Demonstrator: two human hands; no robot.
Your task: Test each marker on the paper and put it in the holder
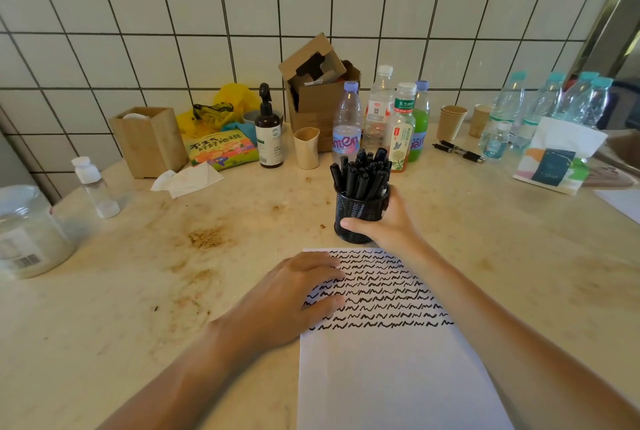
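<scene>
Mesh holder (358, 213) (gripped by right hand (384, 222)), full of black markers (362, 171)

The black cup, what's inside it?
The black mesh cup is packed with black markers, caps sticking up above the rim. Their lower halves are hidden by the mesh and by the right hand gripping the cup, so the bottom can't be seen.

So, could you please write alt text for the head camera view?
The right hand grips a black mesh holder full of black markers, while the left hand rests flat on paper covered in squiggles, on a cluttered counter.
</scene>
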